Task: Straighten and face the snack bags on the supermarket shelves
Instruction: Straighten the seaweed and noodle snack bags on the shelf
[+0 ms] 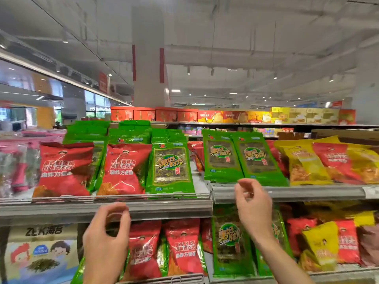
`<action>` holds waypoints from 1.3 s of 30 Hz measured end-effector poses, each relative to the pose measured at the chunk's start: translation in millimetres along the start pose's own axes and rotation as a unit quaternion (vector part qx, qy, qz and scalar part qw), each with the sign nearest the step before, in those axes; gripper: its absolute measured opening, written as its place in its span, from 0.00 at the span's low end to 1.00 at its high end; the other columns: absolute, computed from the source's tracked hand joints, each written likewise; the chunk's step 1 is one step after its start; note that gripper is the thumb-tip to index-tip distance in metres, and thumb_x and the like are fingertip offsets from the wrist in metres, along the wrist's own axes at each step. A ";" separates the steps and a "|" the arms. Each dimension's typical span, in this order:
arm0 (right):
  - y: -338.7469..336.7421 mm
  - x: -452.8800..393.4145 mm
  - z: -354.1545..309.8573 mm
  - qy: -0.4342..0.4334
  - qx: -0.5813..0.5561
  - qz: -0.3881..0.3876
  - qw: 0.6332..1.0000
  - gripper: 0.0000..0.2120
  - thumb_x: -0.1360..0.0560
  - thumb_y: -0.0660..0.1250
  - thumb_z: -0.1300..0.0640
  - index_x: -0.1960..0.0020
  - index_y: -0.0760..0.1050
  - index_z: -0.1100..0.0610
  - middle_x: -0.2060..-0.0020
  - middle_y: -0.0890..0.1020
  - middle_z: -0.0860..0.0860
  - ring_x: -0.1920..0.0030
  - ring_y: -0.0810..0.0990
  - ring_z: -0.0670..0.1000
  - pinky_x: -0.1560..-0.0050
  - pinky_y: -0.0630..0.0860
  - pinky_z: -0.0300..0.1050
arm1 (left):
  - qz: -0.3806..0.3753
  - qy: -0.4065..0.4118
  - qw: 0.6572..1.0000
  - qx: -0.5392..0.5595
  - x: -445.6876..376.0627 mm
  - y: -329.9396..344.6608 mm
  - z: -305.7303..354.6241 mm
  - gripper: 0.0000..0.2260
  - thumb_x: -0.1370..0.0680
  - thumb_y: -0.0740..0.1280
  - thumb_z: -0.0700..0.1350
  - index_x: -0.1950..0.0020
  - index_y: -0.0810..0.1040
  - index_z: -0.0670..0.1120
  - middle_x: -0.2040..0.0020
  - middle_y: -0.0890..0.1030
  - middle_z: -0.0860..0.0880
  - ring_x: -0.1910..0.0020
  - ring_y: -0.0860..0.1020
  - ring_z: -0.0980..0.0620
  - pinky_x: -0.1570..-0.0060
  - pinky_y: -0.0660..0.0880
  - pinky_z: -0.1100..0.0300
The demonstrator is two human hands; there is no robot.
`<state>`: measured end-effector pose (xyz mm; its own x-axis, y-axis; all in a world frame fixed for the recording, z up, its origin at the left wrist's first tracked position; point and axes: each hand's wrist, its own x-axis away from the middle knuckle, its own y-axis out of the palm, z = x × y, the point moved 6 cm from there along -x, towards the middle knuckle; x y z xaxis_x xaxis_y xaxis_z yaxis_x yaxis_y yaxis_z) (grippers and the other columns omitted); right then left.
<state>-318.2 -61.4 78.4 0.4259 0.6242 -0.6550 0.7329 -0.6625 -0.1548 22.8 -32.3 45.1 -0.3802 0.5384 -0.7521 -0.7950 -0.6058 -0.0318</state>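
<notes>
On the top shelf (106, 210) stand two red snack bags (65, 171) (125, 169) and a green seaweed bag (171, 167), all facing front. Right of them, two more green seaweed bags (221, 156) (256, 160) lean side by side, with yellow and red bags (307, 162) beyond. My left hand (106, 238) hovers below the shelf rail with loosely curled fingers, holding nothing. My right hand (253, 206) is raised in front of the right shelf's edge, just under the green bags, fingers loosely curled and empty.
The lower shelf holds red bags (184, 249), a green seaweed bag (229, 240) and yellow bags (322, 240). A cardboard seaweed box (41, 255) sits at lower left. Pink packs (16, 167) fill the far left. Boxed goods line a distant shelf (246, 116).
</notes>
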 end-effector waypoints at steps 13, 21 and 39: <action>58.2 -139.9 30.7 0.086 0.296 -0.160 0.938 0.25 0.26 0.71 0.35 0.61 0.69 0.56 0.62 0.77 0.51 0.54 0.78 0.56 0.46 0.78 0.54 | -0.097 -0.080 0.960 -0.252 -138.2 33.9 -31.9 0.52 0.44 0.75 0.66 0.29 0.68 0.38 0.37 0.76 0.36 0.37 0.72 0.36 0.34 0.70 0.40; 71.7 -139.1 37.4 0.215 0.193 -0.226 0.930 0.38 0.32 0.77 0.37 0.40 0.71 0.66 0.38 0.78 0.59 0.43 0.78 0.58 0.43 0.77 0.53 | -0.243 -0.201 0.945 -0.083 -143.7 28.3 -62.6 0.24 0.42 0.79 0.59 0.54 0.84 0.46 0.63 0.86 0.52 0.67 0.83 0.56 0.63 0.75 0.58; 40.4 -143.0 36.1 0.190 -0.089 -0.140 0.968 0.53 0.32 0.79 0.44 0.20 0.53 0.64 0.25 0.67 0.64 0.27 0.68 0.65 0.26 0.65 0.63 | -0.217 -0.265 0.932 0.117 -158.2 42.1 -36.7 0.20 0.35 0.78 0.41 0.46 0.82 0.38 0.54 0.86 0.38 0.63 0.83 0.43 0.69 0.82 0.55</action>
<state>-368.6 -192.3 139.1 0.3374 0.8981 -0.2820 0.9128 -0.3854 -0.1350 66.8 -164.5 138.6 -0.1305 0.9541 -0.2696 -0.9859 -0.1536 -0.0664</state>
